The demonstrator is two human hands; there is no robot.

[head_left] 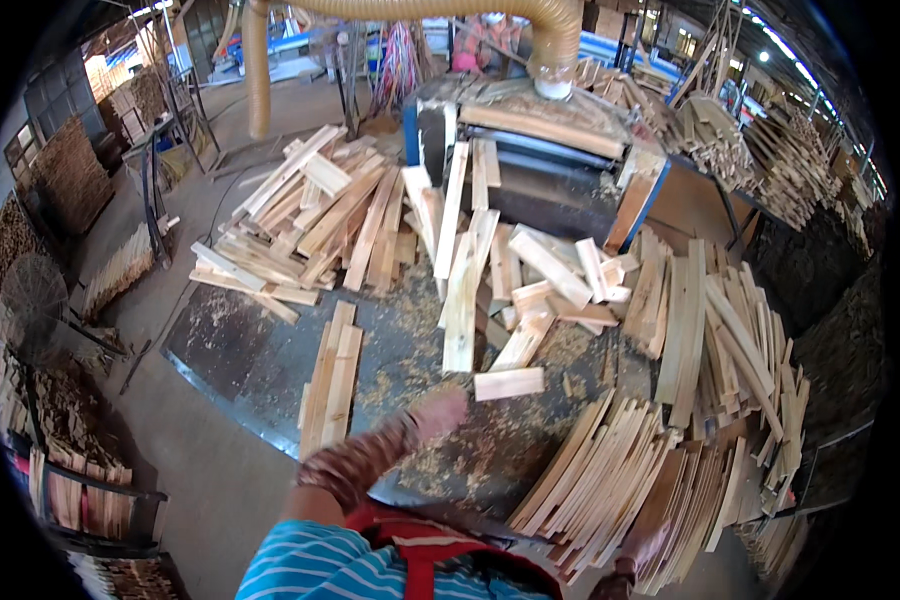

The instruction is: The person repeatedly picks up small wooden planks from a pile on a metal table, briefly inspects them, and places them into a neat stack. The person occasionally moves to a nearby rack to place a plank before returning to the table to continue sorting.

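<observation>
My left hand (438, 413), in a pinkish glove below a patterned sleeve, is held over the sawdust-strewn metal table (400, 350). It is somewhat blurred, but its fingers look stretched out and nothing shows in them. Just beyond the fingertips lies a short pale wooden block (509, 384), apart from the hand. Low on the right, my right hand (644, 543) is at a row of thin wooden strips (595, 470) standing side by side; its fingers are too unclear to read. Left of my left hand lie a few longer boards (332, 375), side by side.
Beyond the table stands a woodworking machine (540, 130) with a duct hose (410, 8) above. Loose boards heap up at the left (310, 215) and before its opening (545, 265). More long boards (685, 320) lie at the right. A fan (32, 305) stands far left.
</observation>
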